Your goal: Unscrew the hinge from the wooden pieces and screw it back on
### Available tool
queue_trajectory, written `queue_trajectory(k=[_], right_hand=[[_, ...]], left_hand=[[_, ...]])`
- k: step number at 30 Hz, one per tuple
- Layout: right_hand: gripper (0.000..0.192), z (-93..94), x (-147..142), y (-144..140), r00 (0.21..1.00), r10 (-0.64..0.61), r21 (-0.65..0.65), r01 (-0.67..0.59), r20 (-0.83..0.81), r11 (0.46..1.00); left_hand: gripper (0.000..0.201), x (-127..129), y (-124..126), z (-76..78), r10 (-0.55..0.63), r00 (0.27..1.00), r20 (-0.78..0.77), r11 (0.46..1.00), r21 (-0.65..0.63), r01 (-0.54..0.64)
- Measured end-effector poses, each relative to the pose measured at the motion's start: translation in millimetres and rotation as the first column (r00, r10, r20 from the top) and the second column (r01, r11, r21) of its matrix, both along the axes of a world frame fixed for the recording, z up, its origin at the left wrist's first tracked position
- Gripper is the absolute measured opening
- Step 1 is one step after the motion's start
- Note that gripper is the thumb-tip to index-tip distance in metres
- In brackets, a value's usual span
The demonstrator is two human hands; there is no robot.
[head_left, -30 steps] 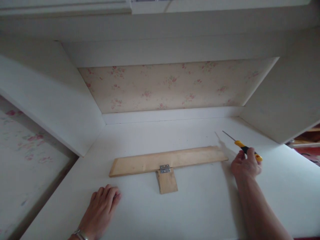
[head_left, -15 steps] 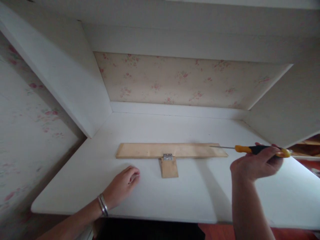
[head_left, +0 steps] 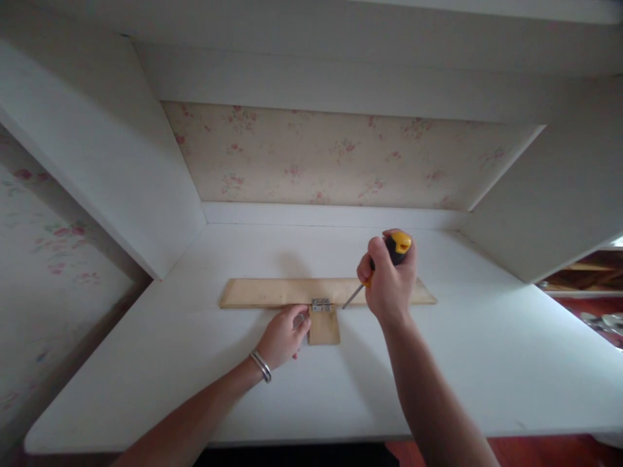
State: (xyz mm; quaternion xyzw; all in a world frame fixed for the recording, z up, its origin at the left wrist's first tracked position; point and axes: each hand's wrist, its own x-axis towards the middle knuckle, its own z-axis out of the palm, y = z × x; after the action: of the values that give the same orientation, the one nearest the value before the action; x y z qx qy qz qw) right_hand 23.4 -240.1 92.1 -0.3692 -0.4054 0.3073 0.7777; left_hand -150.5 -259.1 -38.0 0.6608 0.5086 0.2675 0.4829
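Observation:
My right hand is wrapped round a yellow and black screwdriver, its metal shaft slanting down to the left. The tip is just right of a small silver hinge, apart from it. That hinge bridges a long thin wooden board and a small wooden block in front of it. My left hand, with a silver bangle at the wrist, has its fingers curled against the left edge of the block, close by the hinge. Part of the board lies hidden behind my right hand.
The pieces lie on a white desktop with white side panels and a shelf above. Flowered wallpaper shows at the back and left. At the far right, some objects sit low beyond the desk edge.
My right hand has swung left with the screwdriver, turning its tip from pointing left to pointing down near the hinge. My left hand has moved right to the small block.

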Motion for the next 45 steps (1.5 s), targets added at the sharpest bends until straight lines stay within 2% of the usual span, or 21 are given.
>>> queue_trajectory(k=[8,14,19,23,30,35,38,41,45], right_hand=[[0.028,-6.9,-26.0,21.8,0.992,0.125,-0.083,-0.122,0.032,0.989],[0.03,-13.9,-40.7,29.9,0.985,0.168,-0.067,-0.164,0.05,0.984],[0.028,-13.6,-40.6,31.5,0.969,0.21,-0.096,-0.198,0.13,0.975],[0.027,-13.8,-36.6,31.7,0.931,0.279,-0.182,-0.239,0.237,0.954],[0.026,-8.3,-26.2,30.5,0.861,0.312,-0.251,-0.224,0.402,0.942],[0.027,1.5,-17.5,27.4,0.823,0.255,-0.247,-0.145,0.507,0.958],[0.03,7.5,-14.1,23.0,0.733,0.147,-0.243,0.026,0.665,0.97],[0.035,12.5,-10.6,17.3,0.632,0.064,-0.227,0.18,0.772,0.957],[0.038,17.3,-1.6,12.9,0.569,0.016,-0.184,0.239,0.822,0.954]], left_hand=[[0.042,5.8,5.0,-16.0,-0.029,0.997,0.069,0.999,-0.013,0.03],[0.041,4.4,9.3,-12.4,-0.061,0.995,0.074,0.989,-0.128,0.07],[0.041,5.0,12.8,-5.7,-0.05,0.994,0.1,0.965,-0.251,0.074],[0.033,5.6,16.4,-4.8,-0.044,0.99,0.132,0.958,-0.277,0.079],[0.025,19.6,19.7,-6.1,0.081,0.948,0.309,0.904,-0.424,0.061],[0.032,25.3,17.5,-7.4,0.184,0.905,0.383,0.885,-0.466,0.017],[0.034,23.3,16.4,-6.8,0.175,0.898,0.404,0.889,-0.456,0.032],[0.032,21.4,14.5,-4.6,0.153,0.904,0.399,0.899,-0.437,0.041],[0.031,21.5,12.1,-1.1,0.171,0.912,0.373,0.906,-0.424,0.003]])
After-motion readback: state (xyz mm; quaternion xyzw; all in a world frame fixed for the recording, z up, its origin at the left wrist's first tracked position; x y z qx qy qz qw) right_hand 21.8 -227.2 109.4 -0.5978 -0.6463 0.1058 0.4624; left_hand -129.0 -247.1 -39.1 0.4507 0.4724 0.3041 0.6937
